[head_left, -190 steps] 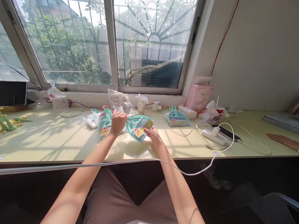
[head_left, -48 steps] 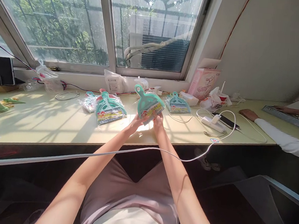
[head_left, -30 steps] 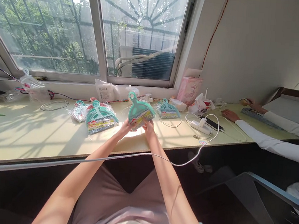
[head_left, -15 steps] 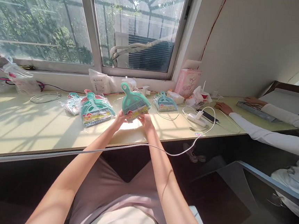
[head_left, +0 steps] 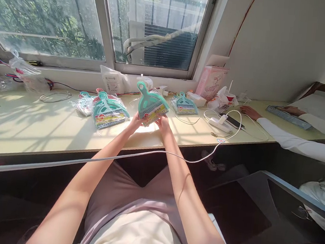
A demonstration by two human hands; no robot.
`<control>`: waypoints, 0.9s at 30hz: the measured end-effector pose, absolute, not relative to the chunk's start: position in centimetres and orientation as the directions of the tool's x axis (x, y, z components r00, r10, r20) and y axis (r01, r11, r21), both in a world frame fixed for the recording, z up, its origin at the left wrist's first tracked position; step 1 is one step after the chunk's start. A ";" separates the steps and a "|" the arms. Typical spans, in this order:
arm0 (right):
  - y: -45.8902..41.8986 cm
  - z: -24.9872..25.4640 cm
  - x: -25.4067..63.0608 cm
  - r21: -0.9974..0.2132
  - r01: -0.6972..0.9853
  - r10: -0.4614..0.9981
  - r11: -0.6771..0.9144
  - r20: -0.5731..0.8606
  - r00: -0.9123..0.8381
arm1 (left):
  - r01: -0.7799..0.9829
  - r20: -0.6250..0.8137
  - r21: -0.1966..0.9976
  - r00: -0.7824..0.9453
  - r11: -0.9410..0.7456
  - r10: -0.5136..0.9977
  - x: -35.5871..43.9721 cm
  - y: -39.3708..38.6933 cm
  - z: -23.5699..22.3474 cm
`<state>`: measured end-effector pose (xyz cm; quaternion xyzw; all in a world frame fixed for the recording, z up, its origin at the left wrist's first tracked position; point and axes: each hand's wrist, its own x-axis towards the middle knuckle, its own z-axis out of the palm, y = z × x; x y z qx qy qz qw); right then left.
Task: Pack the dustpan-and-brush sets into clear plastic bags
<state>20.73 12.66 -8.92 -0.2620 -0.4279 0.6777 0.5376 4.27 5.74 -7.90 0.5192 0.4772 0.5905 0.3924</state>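
A teal dustpan and brush set (head_left: 152, 105) in clear wrap, with a yellow label, is held up above the table between my two hands. My left hand (head_left: 136, 124) is closed on its lower left corner. At the lower right, my right hand (head_left: 162, 122) grips it; some fingers are hidden behind the pack. To the left lies a pile of similar wrapped dustpan sets (head_left: 110, 111), with red handles showing among the teal ones. Another wrapped teal dustpan set (head_left: 184, 104) rests on the table to the right.
On the right are a white power strip (head_left: 219, 124), a dark phone (head_left: 232, 121) and a pink box (head_left: 212, 82). A white cable (head_left: 137, 154) crosses in front of my forearms. Further right, a co-worker's hand (head_left: 251, 112) rests on the table (head_left: 51, 127).
The view has shifted slightly, so the scene sits higher and further right. The dustpan set stays in both my hands. The co-worker's far hand has moved slightly over a grey, box-like object.
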 end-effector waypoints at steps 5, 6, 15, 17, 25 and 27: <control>12.7 -8.7 20.4 -0.866 -0.497 0.971 -0.053 0.070 -0.227 | 0.040 0.213 0.977 -0.158 -0.209 0.964 4.6 5.4 -7.4; 12.8 -8.7 20.4 -0.865 -0.499 0.972 -0.053 0.071 -0.225 | 0.042 0.209 0.978 -0.154 -0.205 0.966 4.7 5.3 -7.3; 13.6 -9.6 20.1 -0.876 -0.481 0.979 -0.033 0.069 -0.194 | 0.023 0.182 0.983 -0.125 -0.181 0.975 5.1 4.5 -6.6; 13.6 -9.5 19.9 -0.881 -0.471 0.980 -0.043 0.054 -0.191 | 0.028 0.170 0.985 -0.148 -0.168 0.974 5.2 4.5 -6.5; 12.7 -8.5 20.4 -0.922 -0.388 0.950 0.006 0.126 -0.286 | -0.088 0.141 0.981 -0.292 -0.174 0.946 3.1 5.1 -5.8; 12.4 -8.6 22.3 -0.965 -0.230 0.941 0.128 0.191 -0.280 | -0.141 0.106 0.975 -0.378 -0.170 0.920 1.8 5.2 -5.4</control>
